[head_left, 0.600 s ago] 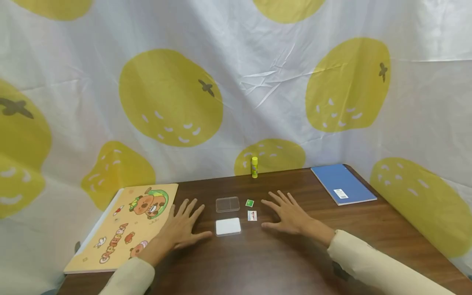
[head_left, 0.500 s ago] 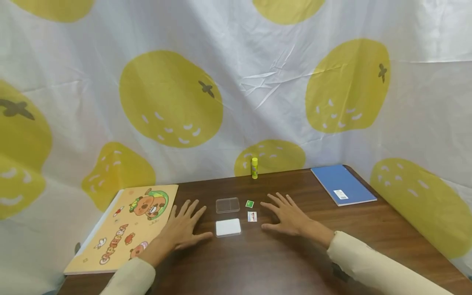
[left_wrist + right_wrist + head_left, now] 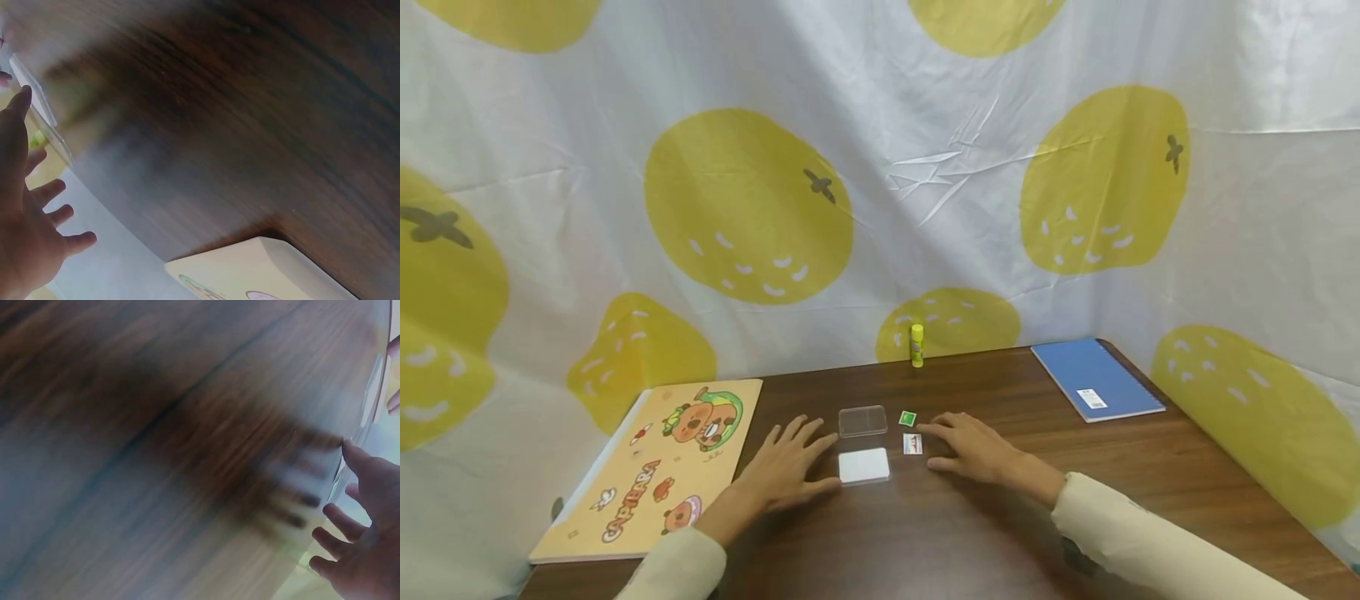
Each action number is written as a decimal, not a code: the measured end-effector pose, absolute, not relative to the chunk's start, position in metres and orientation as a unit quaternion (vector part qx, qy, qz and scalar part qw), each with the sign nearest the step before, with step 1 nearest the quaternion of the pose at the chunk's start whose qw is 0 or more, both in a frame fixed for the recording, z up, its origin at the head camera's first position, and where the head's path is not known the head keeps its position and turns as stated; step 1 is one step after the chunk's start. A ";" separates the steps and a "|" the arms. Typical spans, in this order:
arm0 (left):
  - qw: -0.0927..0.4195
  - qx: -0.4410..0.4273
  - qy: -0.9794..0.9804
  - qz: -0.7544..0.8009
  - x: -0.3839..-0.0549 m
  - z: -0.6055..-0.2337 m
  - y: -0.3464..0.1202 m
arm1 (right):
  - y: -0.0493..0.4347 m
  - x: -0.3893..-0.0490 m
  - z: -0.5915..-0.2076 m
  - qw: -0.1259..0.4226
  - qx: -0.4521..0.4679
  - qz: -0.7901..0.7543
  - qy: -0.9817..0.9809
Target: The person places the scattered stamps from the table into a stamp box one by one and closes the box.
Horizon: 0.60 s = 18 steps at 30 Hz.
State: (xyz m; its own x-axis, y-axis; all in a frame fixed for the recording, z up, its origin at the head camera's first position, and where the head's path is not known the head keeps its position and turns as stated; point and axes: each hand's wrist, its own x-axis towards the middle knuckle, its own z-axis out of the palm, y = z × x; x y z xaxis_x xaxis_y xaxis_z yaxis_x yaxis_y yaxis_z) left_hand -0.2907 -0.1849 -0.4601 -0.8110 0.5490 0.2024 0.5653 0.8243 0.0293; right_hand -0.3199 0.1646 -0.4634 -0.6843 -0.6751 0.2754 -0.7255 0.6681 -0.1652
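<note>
A shallow clear plastic case holding a white pad lies on the table, with a clear plastic lid just beyond it. To their right sit a small green stamp-like piece and a small white stamp-like piece with a red and blue picture. My left hand, fingers spread and holding nothing, hovers at the case's left side, thumb tip close to its near corner. Fingers loosely bent, my right hand is just right of the two small pieces, its index fingertip near them. Both hands also show in the wrist views.
A yellow glue stick stands upright at the table's back edge. On the left lies a large capybara-printed book; at the back right is a blue spiral notebook. A lemon-patterned curtain hangs behind the wooden table.
Both hands have moved inward, the left one rightward to the case and the right one leftward toward the small pieces. The right fingers are more bent than before. The objects stay put.
</note>
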 end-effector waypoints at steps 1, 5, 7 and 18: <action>0.092 -0.298 -0.949 -0.050 -0.290 -0.460 -0.184 | 0.163 -0.320 -0.464 0.095 0.387 0.132 -0.908; 0.088 -0.311 -0.944 -0.071 -0.290 -0.460 -0.181 | 0.158 -0.320 -0.463 0.085 0.385 0.143 -0.908; 0.085 -0.314 -0.942 -0.080 -0.290 -0.461 -0.180 | 0.155 -0.321 -0.463 0.078 0.381 0.149 -0.909; 0.060 -0.314 -0.938 -0.130 -0.293 -0.466 -0.172 | 0.143 -0.330 -0.463 0.077 0.373 0.159 -0.911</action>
State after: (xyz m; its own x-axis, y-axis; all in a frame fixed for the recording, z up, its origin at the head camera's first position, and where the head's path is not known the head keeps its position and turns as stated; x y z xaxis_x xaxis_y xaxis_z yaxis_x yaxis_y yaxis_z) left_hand -0.2930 -0.1718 -0.4660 -0.7950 0.5745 0.1946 0.6058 0.7683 0.2067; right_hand -0.3299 0.1429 -0.4630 -0.7096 -0.6555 0.2584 -0.7043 0.6712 -0.2313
